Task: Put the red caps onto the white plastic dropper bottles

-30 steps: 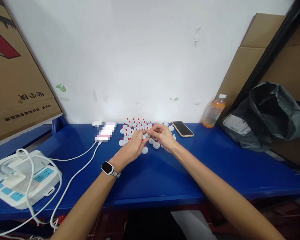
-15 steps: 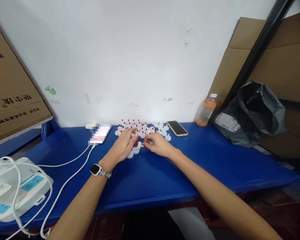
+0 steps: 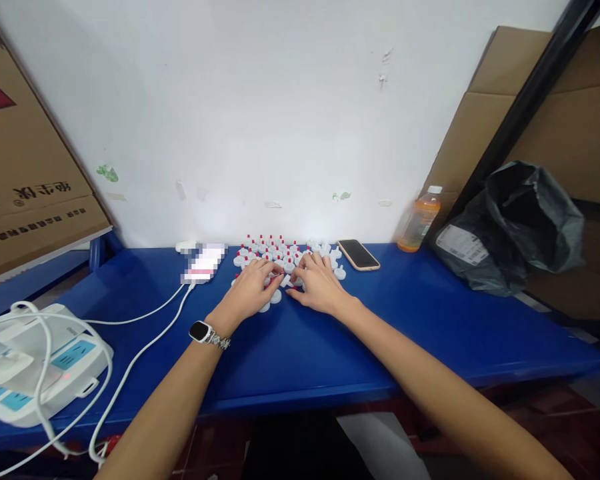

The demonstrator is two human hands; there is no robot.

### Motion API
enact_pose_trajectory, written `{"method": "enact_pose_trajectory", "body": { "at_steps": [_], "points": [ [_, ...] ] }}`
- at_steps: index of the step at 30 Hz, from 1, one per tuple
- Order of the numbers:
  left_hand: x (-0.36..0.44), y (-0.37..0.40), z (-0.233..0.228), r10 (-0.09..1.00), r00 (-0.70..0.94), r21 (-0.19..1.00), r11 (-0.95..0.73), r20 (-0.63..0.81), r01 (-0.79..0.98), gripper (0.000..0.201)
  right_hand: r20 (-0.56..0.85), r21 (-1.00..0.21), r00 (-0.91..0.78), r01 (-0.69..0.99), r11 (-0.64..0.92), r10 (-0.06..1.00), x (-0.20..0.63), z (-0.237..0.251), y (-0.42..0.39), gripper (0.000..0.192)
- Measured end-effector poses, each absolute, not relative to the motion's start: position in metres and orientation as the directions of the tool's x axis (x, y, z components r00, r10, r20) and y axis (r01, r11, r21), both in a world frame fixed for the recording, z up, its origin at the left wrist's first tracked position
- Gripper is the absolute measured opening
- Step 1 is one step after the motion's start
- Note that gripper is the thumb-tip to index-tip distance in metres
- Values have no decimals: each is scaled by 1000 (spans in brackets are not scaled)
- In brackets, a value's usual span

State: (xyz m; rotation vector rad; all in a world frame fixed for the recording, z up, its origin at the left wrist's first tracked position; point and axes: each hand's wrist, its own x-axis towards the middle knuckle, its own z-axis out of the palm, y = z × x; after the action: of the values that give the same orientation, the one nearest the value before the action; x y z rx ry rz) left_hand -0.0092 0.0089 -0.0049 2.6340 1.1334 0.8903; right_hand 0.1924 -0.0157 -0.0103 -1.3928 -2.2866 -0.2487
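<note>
Several white nozzle caps (image 3: 276, 297), many with small red tips, stand in a cluster on the blue table, some hidden by my hands. My left hand (image 3: 253, 290), wearing a watch on its wrist, is curled over the cluster's front left, thumb and fingers closed near a white nozzle cap (image 3: 287, 281) lying tilted between both hands. My right hand (image 3: 320, 285) comes in from the other side with bent fingers. A bit of red, seemingly a small red tip cap (image 3: 294, 288), shows by its thumb; the fingers partly hide it.
A dark phone (image 3: 359, 255) lies right of the cluster, and a lit phone (image 3: 205, 263) on a cable lies left. An orange drink bottle (image 3: 420, 220) and a grey plastic bag (image 3: 510, 230) stand at the right. At the left sit a power strip (image 3: 75, 383) with looping white cables and a cardboard box (image 3: 35, 160).
My right hand has shifted up over the caps, its fingers more spread. The white nozzle cap that was at its fingertips is now beside my left fingers. The view has shifted slightly.
</note>
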Motion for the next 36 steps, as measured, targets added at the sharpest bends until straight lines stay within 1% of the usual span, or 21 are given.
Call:
{"method": "enact_pose_trajectory", "body": {
  "at_steps": [1,3,6,8,10,14,16,17,19,23,26,28,30,32,34,36],
  "points": [
    [-9,9,-5,700,543,337,-707,464,622,24,459,-58,-399,878,475,794,190,-11,-15,20],
    [-8,8,-5,694,547,326,-711,468,623,25,463,-58,-409,871,487,786,189,-10,-15,15],
    [-8,5,-4,648,583,309,-754,490,579,27,475,-136,-403,845,517,783,195,-5,-15,11],
    [-8,3,-2,612,615,287,-785,497,550,30,473,-225,-383,818,529,793,202,0,-17,9],
    [-7,2,1,603,627,261,-790,493,554,29,468,-331,-370,769,547,803,207,5,-19,8],
    [-6,1,0,629,624,234,-766,464,599,26,452,-589,-351,573,570,820,209,7,-21,11],
    [-7,1,-2,641,627,223,-756,442,616,27,448,-665,-335,495,560,829,207,5,-20,15],
    [-7,1,-2,648,627,216,-750,433,625,28,452,-670,-331,487,560,828,205,3,-18,16],
    [-8,0,-3,665,614,209,-733,426,648,30,464,-620,-339,536,573,818,203,-2,-15,17],
    [-10,1,-2,693,574,225,-701,436,677,32,447,-400,-419,697,596,790,202,-10,-11,18],
    [-10,3,-1,683,584,239,-715,439,656,29,407,-252,-481,758,602,776,202,-10,-12,19],
    [-9,4,-1,665,599,247,-735,447,631,29,417,-183,-475,792,583,775,202,-8,-15,19],
    [-5,4,-2,646,606,260,-754,465,604,31,469,-183,-416,818,546,779,206,-5,-18,25],
    [2,4,-1,630,611,279,-770,480,574,32,527,-233,-314,840,489,790,214,-3,-20,28],
    [12,3,1,614,626,295,-786,481,544,34,558,-279,-187,875,395,808,228,-4,-20,26],
    [23,4,3,596,652,291,-801,469,523,36,556,-295,-62,918,267,829,247,-7,-17,25]
  ]
}}
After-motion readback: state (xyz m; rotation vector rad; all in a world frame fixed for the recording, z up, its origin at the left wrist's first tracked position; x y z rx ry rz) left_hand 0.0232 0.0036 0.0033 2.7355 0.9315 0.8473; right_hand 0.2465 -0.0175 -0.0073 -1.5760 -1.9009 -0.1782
